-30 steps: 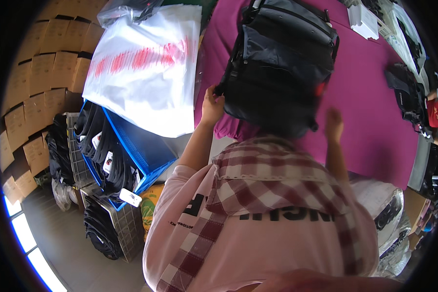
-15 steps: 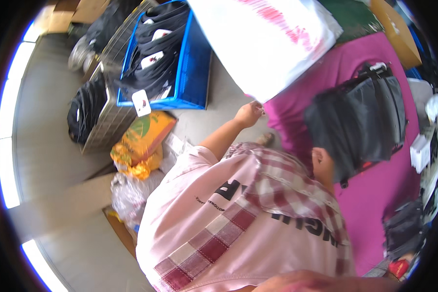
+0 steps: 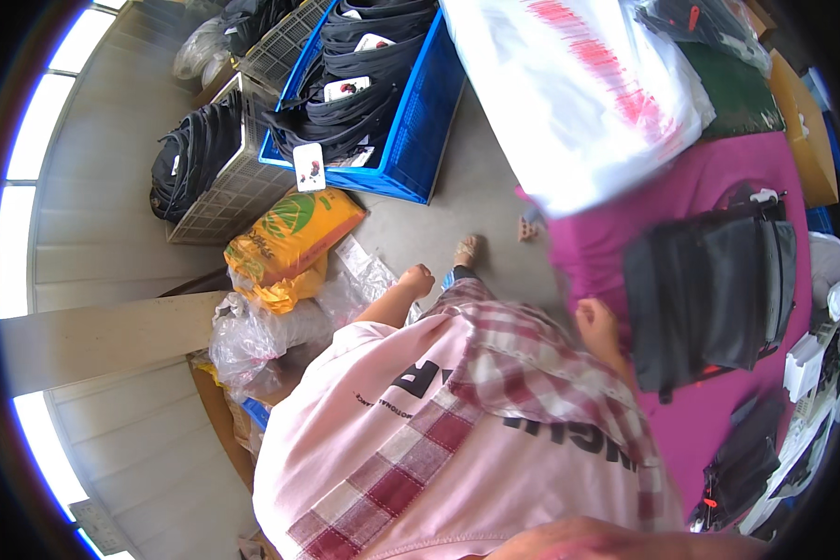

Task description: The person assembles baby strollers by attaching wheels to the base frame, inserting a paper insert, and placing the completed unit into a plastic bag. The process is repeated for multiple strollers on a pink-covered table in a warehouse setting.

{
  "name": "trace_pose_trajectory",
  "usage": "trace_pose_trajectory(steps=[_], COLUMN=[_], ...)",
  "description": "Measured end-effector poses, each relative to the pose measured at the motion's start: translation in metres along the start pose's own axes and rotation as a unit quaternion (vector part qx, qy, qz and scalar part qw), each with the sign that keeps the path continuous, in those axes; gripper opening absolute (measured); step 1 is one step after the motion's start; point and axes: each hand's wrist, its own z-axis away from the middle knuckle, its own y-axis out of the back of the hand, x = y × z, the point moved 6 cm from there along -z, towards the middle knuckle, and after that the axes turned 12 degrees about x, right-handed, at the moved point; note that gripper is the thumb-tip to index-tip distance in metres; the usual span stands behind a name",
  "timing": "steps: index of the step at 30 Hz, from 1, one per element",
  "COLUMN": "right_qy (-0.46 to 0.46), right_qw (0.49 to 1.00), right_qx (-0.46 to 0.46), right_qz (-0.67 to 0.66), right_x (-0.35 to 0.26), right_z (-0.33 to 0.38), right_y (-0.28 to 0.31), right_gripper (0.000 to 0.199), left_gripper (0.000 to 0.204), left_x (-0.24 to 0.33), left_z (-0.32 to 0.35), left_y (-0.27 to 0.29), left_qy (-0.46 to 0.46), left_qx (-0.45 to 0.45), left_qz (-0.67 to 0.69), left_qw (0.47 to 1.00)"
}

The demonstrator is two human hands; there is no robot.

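My left hand (image 3: 417, 279) hangs beside my body above the floor, its fingers curled closed with nothing visible in them. Nearest to it are a crumpled clear plastic wrapper (image 3: 369, 268) and my sandalled foot (image 3: 468, 249). At the near left edge of the purple-covered table (image 3: 667, 425), my right hand (image 3: 593, 319) is loosely closed, and I see nothing in it. To its right, apart from it, a stack of black bags (image 3: 709, 294) lies on the purple cloth. A large white plastic sack (image 3: 579, 103) with red print rests at the table's far end.
A blue crate (image 3: 415, 131) filled with black straps stands far left, beside a grey crate (image 3: 229, 187) of black items. Closer lie a yellow sack (image 3: 294, 233) and clear plastic bags (image 3: 252, 345). A cardboard box (image 3: 803, 131) stands far right; another black bag (image 3: 737, 462) lies near right.
My left hand has drawn back from the white sack's lower corner toward my side. My right hand sits slightly further left and lower in the picture. The whole view has shifted.
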Motion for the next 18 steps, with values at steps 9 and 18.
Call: trace_pose_trajectory(steps=[9, 18], right_qy=[-0.017, -0.133], right_qw=[0.985, 0.959], right_qx=[-0.132, -0.158], right_qz=[0.109, 0.192], right_x=[-0.016, -0.086], right_z=[-0.061, -0.121], right_y=[-0.106, -0.161], right_gripper=[0.019, 0.019], left_gripper=[0.047, 0.055], left_x=[0.013, -0.017], left_z=[-0.130, -0.397], left_y=[0.060, 0.234], left_qy=[0.000, 0.021], left_qx=[0.012, 0.344], left_qz=[-0.009, 0.234], left_qw=[1.000, 0.909])
